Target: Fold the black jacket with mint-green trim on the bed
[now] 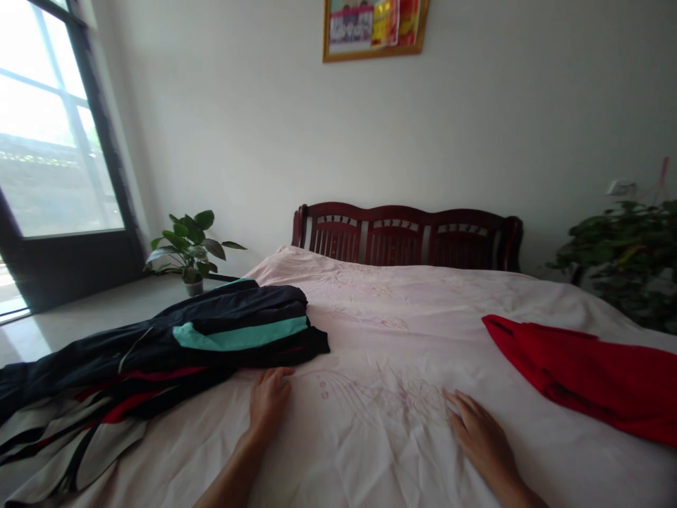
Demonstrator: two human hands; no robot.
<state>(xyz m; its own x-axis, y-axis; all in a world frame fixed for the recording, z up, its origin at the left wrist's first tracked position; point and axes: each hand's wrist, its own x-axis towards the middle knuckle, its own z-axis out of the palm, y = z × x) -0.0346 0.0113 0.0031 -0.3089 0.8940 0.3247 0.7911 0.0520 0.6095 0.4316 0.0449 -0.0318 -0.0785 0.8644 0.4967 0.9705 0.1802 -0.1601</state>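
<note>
My left hand (269, 396) rests on the pale pink embroidered sheet (370, 339), fingers stretched out and holding nothing. Just beyond its fingertips lies a pile of dark clothes (227, 310) with teal panels. Under the pile's near side, a patterned garment (106, 430) in grey, black and red spreads towards the lower left. Flat on the sheet to the right, by an embroidered flower, is my right hand (479, 430), its fingers extended and nothing in them. Further right a red garment (597, 370) lies folded on the sheet, apart from that hand.
A dark red wooden backrest (396, 236) stands behind the sheet against the wall. One potted plant (193, 247) is on the floor at left, near a glass door (58, 141). Another leafy plant (629, 254) stands at right. A framed picture (375, 28) hangs above.
</note>
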